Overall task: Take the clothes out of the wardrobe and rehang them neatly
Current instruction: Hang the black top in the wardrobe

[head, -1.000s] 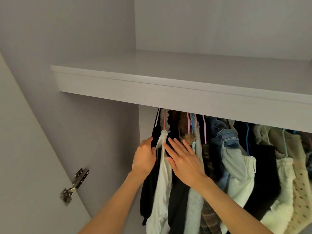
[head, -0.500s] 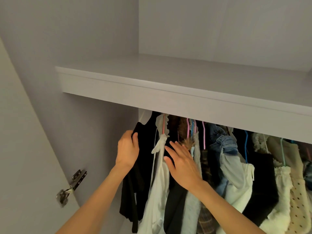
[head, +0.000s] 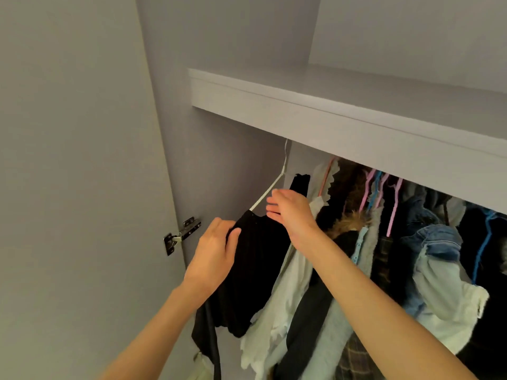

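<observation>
At the left end of the wardrobe, under the shelf (head: 356, 116), the left hand (head: 216, 256) is pinching the shoulder of a black garment (head: 255, 267) on a white hanger (head: 270, 192). The right hand (head: 290, 212), fingers loosely extended, is touching the hanger's arm. Judged from this, lifting the hook clear before pulling outward is likely keeping the neighbouring clothes (head: 384, 256) from snagging.

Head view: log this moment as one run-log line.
stage: taking out first garment | left hand: grips black garment | right hand: fingers straight at white hanger | other clothes: hanging under shelf
</observation>
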A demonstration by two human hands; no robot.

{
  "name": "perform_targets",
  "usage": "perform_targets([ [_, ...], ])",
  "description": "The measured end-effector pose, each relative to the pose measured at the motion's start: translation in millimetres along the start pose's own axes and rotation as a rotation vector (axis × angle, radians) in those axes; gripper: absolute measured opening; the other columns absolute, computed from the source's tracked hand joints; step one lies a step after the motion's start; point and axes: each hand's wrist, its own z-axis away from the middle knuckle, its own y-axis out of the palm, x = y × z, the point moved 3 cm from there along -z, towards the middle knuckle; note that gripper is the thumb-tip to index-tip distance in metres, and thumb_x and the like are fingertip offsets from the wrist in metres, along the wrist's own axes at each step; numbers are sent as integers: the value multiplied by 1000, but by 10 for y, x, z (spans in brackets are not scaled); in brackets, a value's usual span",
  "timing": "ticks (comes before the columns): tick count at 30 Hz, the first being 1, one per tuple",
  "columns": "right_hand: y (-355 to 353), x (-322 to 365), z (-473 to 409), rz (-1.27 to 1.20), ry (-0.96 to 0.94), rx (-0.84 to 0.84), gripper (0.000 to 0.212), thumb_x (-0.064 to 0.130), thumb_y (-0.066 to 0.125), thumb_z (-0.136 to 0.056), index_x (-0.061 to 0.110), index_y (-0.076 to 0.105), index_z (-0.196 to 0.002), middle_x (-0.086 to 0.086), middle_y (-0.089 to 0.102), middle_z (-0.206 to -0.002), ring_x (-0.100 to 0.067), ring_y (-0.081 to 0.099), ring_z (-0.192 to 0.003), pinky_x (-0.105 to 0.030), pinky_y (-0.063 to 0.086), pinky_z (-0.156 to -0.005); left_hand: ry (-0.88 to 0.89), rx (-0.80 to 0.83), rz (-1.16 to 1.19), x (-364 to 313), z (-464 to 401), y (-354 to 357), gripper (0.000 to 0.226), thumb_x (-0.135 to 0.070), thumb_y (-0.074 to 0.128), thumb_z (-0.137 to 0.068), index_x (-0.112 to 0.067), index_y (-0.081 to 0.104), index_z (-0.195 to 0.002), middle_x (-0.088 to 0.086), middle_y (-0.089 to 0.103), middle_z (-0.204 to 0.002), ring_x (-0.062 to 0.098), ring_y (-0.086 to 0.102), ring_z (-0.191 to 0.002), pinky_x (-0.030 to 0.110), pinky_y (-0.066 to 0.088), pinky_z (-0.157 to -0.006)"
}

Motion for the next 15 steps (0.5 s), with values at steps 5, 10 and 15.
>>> perform_targets([
  [5, 277, -74, 90, -255, 259, 104, 14, 17, 48, -97, 3, 47, -101, -11, 54, -87, -24, 61, -83, -35, 53, -78, -63, 103, -73, 71, 373, -138, 23, -24, 47, -96, -8, 63, -94, -4, 52, -80, 10, 48, -70, 12, 37, -65],
  [10, 447, -415, 381, -27, 355, 256, 16, 19, 50, -96, 3, 52, -93, -10, 54, -78, -20, 56, -64, -34, 54, -63, -195, 199, -129, 172, 693, -440, 34, -43, 40, -95, -23, 65, -107, -10, 57, -96, 6, 53, -91, 25, 42, -79],
  [15, 420, -604, 794, 202, 323, 388, 17, 22, 49, -96, 7, 57, -96, -4, 48, -66, -15, 46, -55, -26, 47, -55, -299, 230, -176, 525, 1110, -733, 35, -39, 39, -96, -21, 61, -116, -4, 59, -113, 16, 56, -105, 34, 46, -89],
])
